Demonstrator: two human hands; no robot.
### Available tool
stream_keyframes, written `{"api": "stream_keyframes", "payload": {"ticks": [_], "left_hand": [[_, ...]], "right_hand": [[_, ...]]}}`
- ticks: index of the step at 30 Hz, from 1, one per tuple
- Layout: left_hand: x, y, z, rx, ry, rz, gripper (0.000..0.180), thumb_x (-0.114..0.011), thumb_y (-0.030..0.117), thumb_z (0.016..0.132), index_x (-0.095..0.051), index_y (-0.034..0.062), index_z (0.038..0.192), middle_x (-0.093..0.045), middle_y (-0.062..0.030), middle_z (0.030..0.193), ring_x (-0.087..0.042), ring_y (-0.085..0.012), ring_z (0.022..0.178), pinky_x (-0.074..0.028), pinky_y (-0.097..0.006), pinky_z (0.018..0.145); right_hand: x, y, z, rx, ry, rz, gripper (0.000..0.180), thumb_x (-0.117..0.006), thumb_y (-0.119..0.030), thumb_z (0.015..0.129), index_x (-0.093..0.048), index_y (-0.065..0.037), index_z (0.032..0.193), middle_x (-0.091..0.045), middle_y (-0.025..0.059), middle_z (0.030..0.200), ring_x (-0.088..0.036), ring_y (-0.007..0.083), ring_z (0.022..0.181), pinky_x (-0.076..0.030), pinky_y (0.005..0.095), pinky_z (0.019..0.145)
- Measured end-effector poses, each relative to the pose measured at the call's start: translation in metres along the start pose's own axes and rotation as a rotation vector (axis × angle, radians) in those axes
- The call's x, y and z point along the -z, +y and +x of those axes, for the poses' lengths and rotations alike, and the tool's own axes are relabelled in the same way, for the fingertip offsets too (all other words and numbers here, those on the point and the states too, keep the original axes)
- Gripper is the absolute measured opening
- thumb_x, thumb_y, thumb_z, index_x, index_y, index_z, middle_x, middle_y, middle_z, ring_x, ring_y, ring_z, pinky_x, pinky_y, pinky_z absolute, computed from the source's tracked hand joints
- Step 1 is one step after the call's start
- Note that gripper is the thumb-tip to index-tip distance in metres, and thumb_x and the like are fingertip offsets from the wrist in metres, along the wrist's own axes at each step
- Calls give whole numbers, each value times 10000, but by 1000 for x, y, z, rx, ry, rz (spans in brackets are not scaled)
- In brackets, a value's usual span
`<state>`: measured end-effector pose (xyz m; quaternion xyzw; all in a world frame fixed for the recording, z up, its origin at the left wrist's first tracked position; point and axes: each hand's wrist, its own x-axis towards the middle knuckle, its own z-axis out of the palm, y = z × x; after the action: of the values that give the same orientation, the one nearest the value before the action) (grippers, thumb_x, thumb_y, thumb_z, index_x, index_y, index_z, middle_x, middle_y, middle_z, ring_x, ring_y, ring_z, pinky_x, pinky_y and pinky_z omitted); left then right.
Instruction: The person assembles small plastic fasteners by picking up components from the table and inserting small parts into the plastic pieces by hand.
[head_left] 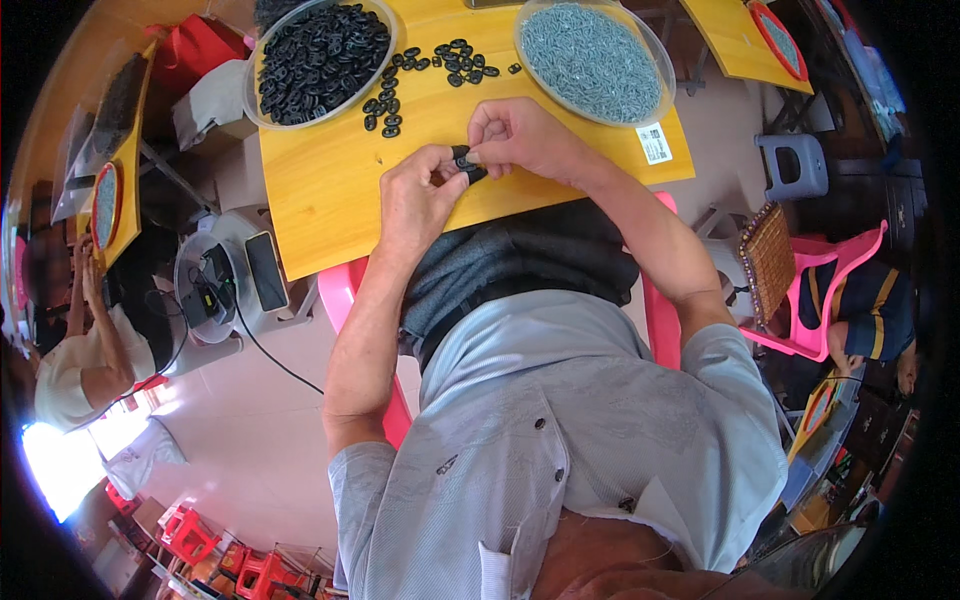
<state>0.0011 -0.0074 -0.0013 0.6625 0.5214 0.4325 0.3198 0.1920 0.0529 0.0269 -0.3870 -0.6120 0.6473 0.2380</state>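
Note:
Over the near part of the yellow table (330, 215), my two hands meet. My left hand (418, 192) pinches a small black oval part (463, 162) between thumb and forefinger; black coverings seem to sit on those fingertips. My right hand (525, 142) is closed against the same part from the right, its fingertips pressed together; whatever they hold is too small to make out. Beyond my hands, several loose black oval parts (459, 62) lie scattered on the table. A clear bowl (252, 92) heaped with such parts stands at the far left. Another round tub (668, 75) holds many small bluish-grey screws.
A white label (655, 145) is stuck near the table's right edge. On a stool at left lie a phone (266, 270) and a tub (190, 262) with a cabled black device. Other people sit left and right. A blue-grey stool (790, 165) and pink chair (840, 275) stand right.

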Motion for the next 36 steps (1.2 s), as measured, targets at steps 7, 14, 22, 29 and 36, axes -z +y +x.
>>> {"api": "stream_keyframes", "payload": {"ticks": [7,14,22,29,36], "left_hand": [[-1,-2,-4,-26,14,18,126,-731,-4,751,-669,-24,859,-649,-77,696,-620,-135,630,-507,-279,607],[-6,-3,3,66,34,-171,440,-745,0,735,-550,-58,1126,-654,-92,782,-610,-147,645,-519,-275,635],[-2,-4,0,148,12,-177,194,-702,59,857,-621,-28,1010,-662,-37,800,-570,-73,677,-499,-244,650],[4,-2,-2,-50,1,-86,154,-654,34,796,-633,-39,930,-610,-157,764,-598,-251,635,-482,-340,607],[1,-2,2,-14,-9,-72,123,-655,2,787,-633,-47,897,-605,-148,760,-616,-243,664,-491,-326,624]], "right_hand": [[-2,5,-4,-18,9,26,84,-667,-28,841,-590,-41,870,-609,5,691,-599,82,593,-453,218,543],[9,-14,5,-15,27,-65,81,-662,-23,849,-588,-31,880,-626,20,733,-622,97,619,-472,223,565],[-14,-98,57,455,282,38,128,-681,-40,844,-637,11,953,-682,62,836,-639,78,775,-521,248,686],[-58,-173,-86,1042,-52,-881,194,-722,-37,775,-688,-92,958,-692,74,822,-669,186,729,-483,219,618],[-77,-217,-137,1309,-406,-686,282,-604,-201,948,-679,19,1108,-698,109,778,-647,183,559,-433,206,431]]}}
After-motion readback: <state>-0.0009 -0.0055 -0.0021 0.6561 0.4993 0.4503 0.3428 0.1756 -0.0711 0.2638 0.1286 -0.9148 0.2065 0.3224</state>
